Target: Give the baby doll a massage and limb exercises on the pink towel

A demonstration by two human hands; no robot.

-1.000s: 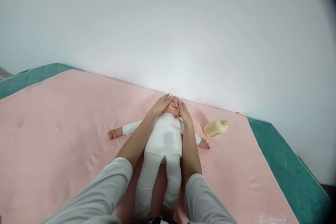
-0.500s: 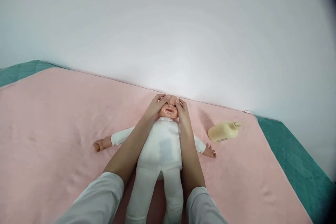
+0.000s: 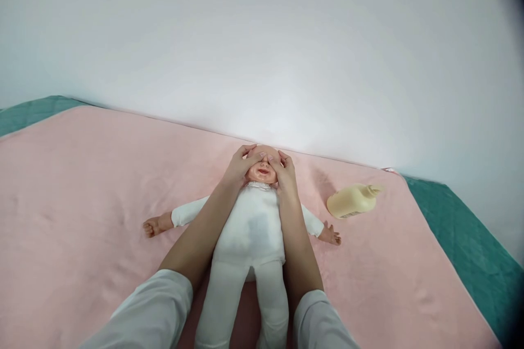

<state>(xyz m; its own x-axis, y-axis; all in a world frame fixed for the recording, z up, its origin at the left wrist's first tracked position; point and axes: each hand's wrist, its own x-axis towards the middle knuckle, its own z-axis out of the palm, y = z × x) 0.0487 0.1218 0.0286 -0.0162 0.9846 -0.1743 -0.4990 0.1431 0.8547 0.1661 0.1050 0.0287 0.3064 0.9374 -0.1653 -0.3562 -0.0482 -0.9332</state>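
A baby doll [image 3: 250, 223] in white clothes lies on its back on a pink sheet [image 3: 102, 185], arms spread to both sides. My left hand [image 3: 243, 162] is on one side of the doll's head, its thumb lying across the face by the eye. On the other side of the head rests my right hand [image 3: 284, 169], thumb likewise over the eye area. Both hands cup the head between them, and the thumb tips are close together near the nose. The doll's mouth shows below the thumbs.
A pale yellow pump bottle [image 3: 351, 202] stands on the sheet to the right of the doll. Green padded fabric [image 3: 462, 240] shows beyond the sheet's edges. Behind rises a plain pale wall [image 3: 262, 49].
Both thumbs have moved inward over the doll's face, from the forehead and temple onto the eyes. The doll and the bottle remain in place on the sheet.
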